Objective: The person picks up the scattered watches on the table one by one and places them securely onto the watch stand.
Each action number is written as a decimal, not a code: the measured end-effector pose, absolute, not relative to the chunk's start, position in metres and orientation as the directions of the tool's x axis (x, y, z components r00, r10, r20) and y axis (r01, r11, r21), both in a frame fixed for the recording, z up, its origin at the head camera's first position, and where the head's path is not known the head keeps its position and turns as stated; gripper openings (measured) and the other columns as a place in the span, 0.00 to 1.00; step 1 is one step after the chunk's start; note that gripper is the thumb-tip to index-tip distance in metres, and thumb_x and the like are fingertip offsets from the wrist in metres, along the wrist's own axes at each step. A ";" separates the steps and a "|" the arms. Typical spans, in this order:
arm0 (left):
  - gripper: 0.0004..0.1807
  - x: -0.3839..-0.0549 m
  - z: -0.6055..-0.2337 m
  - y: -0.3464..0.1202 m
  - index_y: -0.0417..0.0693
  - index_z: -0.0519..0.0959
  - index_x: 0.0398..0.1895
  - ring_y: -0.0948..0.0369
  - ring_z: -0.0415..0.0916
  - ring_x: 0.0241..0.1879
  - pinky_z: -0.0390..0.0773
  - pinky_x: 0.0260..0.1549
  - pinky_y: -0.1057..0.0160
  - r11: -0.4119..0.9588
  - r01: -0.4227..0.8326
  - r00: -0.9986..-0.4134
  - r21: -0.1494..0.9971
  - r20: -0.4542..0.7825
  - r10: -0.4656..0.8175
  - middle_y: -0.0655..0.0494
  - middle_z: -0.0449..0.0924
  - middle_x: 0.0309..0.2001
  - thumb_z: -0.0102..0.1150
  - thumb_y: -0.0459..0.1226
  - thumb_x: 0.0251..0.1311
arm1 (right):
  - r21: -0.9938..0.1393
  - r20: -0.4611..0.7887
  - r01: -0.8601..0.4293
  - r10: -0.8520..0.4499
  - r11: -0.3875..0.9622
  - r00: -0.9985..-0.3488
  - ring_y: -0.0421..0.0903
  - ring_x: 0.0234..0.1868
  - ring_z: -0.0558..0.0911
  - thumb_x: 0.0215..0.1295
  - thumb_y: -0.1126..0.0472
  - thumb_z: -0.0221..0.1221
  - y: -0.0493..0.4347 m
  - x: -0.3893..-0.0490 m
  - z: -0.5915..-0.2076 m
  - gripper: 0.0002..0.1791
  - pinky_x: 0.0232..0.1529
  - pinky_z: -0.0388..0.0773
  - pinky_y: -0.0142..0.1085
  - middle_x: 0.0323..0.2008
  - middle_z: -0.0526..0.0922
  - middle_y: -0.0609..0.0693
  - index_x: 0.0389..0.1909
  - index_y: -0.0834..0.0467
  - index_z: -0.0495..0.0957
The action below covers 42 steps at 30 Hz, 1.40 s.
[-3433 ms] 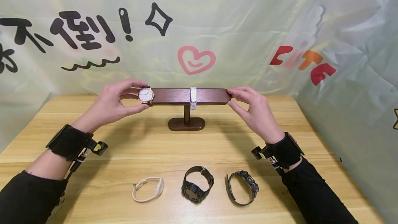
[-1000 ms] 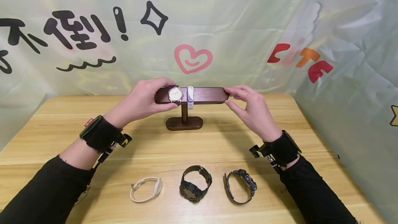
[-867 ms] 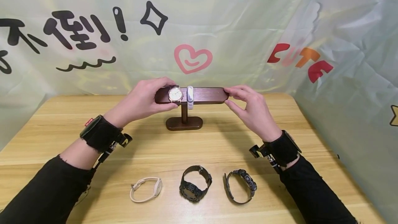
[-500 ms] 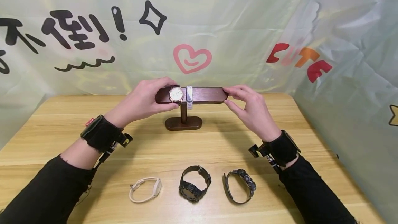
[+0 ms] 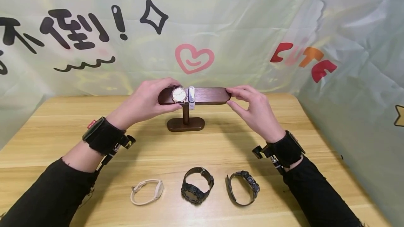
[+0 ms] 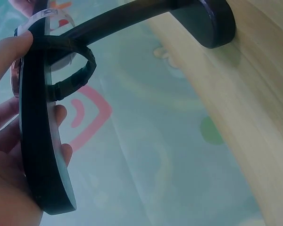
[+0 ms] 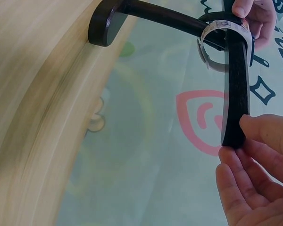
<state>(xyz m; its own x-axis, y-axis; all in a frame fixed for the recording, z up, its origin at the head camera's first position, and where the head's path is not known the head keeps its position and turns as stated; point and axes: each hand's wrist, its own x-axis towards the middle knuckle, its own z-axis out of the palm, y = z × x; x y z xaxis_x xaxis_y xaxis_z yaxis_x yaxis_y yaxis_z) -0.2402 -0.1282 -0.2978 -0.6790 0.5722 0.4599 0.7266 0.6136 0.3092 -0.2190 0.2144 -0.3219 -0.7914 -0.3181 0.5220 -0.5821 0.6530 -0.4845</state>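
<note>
In the head view, a dark wooden watch stand rises from an oval foot. A rose-gold wristwatch with a white dial is looped round its bar, left of the post. My left hand holds this watch between thumb and fingers, with the bar's left end inside the hand. The left wrist view shows the dark strap hanging as a loop below the bar. Right beside the watch sits a white fitness band on the bar. My right hand pinches the bar's right end between thumb and fingers.
Across the front of the wooden table lie a pale watch, a black sports watch and another dark watch. A printed cloth hangs behind the table and along its right side.
Over the earlier frames my left hand slid the rose-gold wristwatch rightward along the bar, from its left end to beside the fitness band. Within the last second, almost nothing moves. The right hand keeps its grip.
</note>
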 end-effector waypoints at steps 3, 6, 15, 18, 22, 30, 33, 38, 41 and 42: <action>0.30 -0.238 -0.298 -0.129 0.46 0.80 0.63 0.56 0.83 0.42 0.85 0.40 0.56 0.618 0.718 -0.688 0.319 0.458 0.562 0.51 0.88 0.52 0.80 0.45 0.61 | -0.486 0.521 -0.585 -0.323 0.649 -0.790 0.56 0.57 0.86 0.74 0.62 0.68 0.214 -0.219 -0.321 0.21 0.60 0.83 0.52 0.60 0.85 0.57 0.65 0.58 0.84; 0.31 -0.236 -0.299 -0.129 0.45 0.80 0.65 0.55 0.84 0.46 0.86 0.44 0.55 0.618 0.716 -0.690 0.324 0.464 0.556 0.50 0.88 0.56 0.80 0.45 0.61 | -0.487 0.518 -0.585 -0.325 0.648 -0.791 0.57 0.57 0.86 0.73 0.62 0.69 0.215 -0.219 -0.321 0.21 0.60 0.83 0.53 0.60 0.85 0.57 0.65 0.58 0.84; 0.34 -0.227 -0.304 -0.130 0.45 0.79 0.69 0.52 0.85 0.58 0.86 0.55 0.49 0.641 0.700 -0.697 0.315 0.500 0.514 0.48 0.86 0.62 0.79 0.45 0.62 | -0.482 0.503 -0.578 -0.332 0.659 -0.798 0.56 0.58 0.86 0.73 0.61 0.69 0.216 -0.217 -0.320 0.22 0.60 0.83 0.53 0.61 0.85 0.57 0.66 0.58 0.84; 0.33 -0.223 -0.304 -0.129 0.47 0.79 0.69 0.53 0.85 0.55 0.86 0.53 0.49 0.633 0.709 -0.685 0.313 0.521 0.510 0.49 0.86 0.61 0.78 0.45 0.64 | -0.476 0.497 -0.575 -0.336 0.665 -0.800 0.55 0.58 0.85 0.73 0.60 0.69 0.217 -0.217 -0.320 0.23 0.59 0.82 0.53 0.61 0.85 0.56 0.66 0.57 0.83; 0.31 -0.218 -0.305 -0.130 0.48 0.80 0.69 0.54 0.85 0.54 0.86 0.53 0.49 0.619 0.715 -0.678 0.324 0.536 0.503 0.50 0.86 0.61 0.77 0.43 0.65 | -0.470 0.492 -0.577 -0.344 0.669 -0.800 0.55 0.58 0.85 0.73 0.59 0.69 0.217 -0.216 -0.319 0.23 0.56 0.81 0.52 0.61 0.84 0.56 0.67 0.57 0.83; 0.28 -0.210 -0.305 -0.131 0.49 0.81 0.66 0.57 0.82 0.53 0.84 0.52 0.53 0.619 0.717 -0.667 0.320 0.573 0.476 0.51 0.84 0.58 0.77 0.43 0.65 | -0.475 0.469 -0.579 -0.367 0.663 -0.804 0.58 0.60 0.85 0.73 0.59 0.69 0.217 -0.215 -0.318 0.24 0.62 0.83 0.54 0.62 0.83 0.57 0.68 0.59 0.82; 0.27 -0.207 -0.305 -0.132 0.48 0.81 0.65 0.58 0.82 0.52 0.84 0.50 0.55 0.612 0.724 -0.657 0.319 0.590 0.469 0.52 0.83 0.58 0.77 0.43 0.64 | -0.472 0.467 -0.583 -0.373 0.661 -0.802 0.58 0.60 0.85 0.73 0.59 0.69 0.217 -0.216 -0.317 0.25 0.63 0.83 0.53 0.62 0.83 0.57 0.68 0.59 0.82; 0.27 -0.200 -0.306 -0.132 0.47 0.82 0.64 0.58 0.81 0.54 0.85 0.51 0.54 0.602 0.731 -0.644 0.321 0.616 0.454 0.53 0.83 0.60 0.78 0.42 0.63 | -0.469 0.456 -0.583 -0.383 0.664 -0.803 0.59 0.61 0.84 0.73 0.59 0.69 0.217 -0.215 -0.316 0.26 0.64 0.82 0.53 0.63 0.82 0.58 0.69 0.59 0.81; 0.27 -0.196 -0.306 -0.131 0.46 0.82 0.63 0.58 0.81 0.55 0.85 0.52 0.54 0.596 0.740 -0.629 0.313 0.634 0.449 0.53 0.83 0.60 0.78 0.41 0.63 | -0.469 0.442 -0.579 -0.390 0.666 -0.807 0.59 0.61 0.84 0.74 0.59 0.69 0.217 -0.215 -0.314 0.27 0.64 0.82 0.53 0.64 0.82 0.58 0.70 0.59 0.80; 0.27 -0.195 -0.306 -0.131 0.46 0.82 0.63 0.58 0.81 0.55 0.85 0.52 0.54 0.594 0.743 -0.624 0.308 0.639 0.449 0.52 0.83 0.60 0.78 0.41 0.63 | -0.469 0.438 -0.579 -0.393 0.667 -0.808 0.59 0.62 0.83 0.74 0.58 0.69 0.218 -0.214 -0.314 0.27 0.64 0.82 0.53 0.65 0.81 0.58 0.70 0.59 0.80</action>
<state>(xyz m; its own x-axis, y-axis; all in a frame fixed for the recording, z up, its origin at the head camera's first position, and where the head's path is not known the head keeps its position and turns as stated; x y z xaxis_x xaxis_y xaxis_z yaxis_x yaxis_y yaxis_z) -0.1951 -0.1310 -0.3057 -0.6239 0.4493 0.6394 0.7432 0.5941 0.3077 -0.2141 0.2178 -0.3136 -0.8083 -0.3931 0.4384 -0.5787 0.6674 -0.4686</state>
